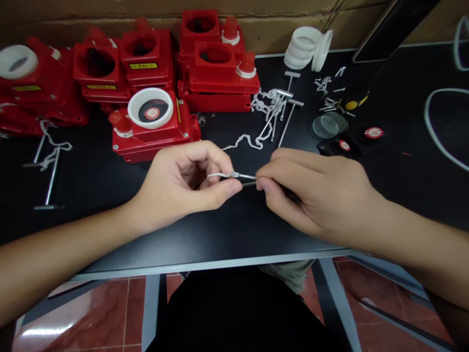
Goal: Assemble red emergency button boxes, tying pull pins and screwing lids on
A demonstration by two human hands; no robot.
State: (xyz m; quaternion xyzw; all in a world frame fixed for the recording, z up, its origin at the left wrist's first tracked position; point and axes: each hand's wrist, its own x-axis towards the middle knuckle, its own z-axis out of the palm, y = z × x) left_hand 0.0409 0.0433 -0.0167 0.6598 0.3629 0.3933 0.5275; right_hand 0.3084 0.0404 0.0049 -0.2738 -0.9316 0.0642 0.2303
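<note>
My left hand is closed in a pinch, thumb against fingertips, on a thin silvery chain. One end of the chain meets a slim metal rod between my hands. My right hand pinches the rod's other side between thumb and forefinger, and its far part is hidden. Just under the rod shows a second thin, darker strip; I cannot tell what it is. Both hands are above the black table. Beyond them lie T-shaped metal hammers and a heap of chain.
Red alarm boxes stand at the back left, some with white rings. Two more T-shaped hammers lie at left. White rings, screws, clear discs and black discs with red-white labels are at right.
</note>
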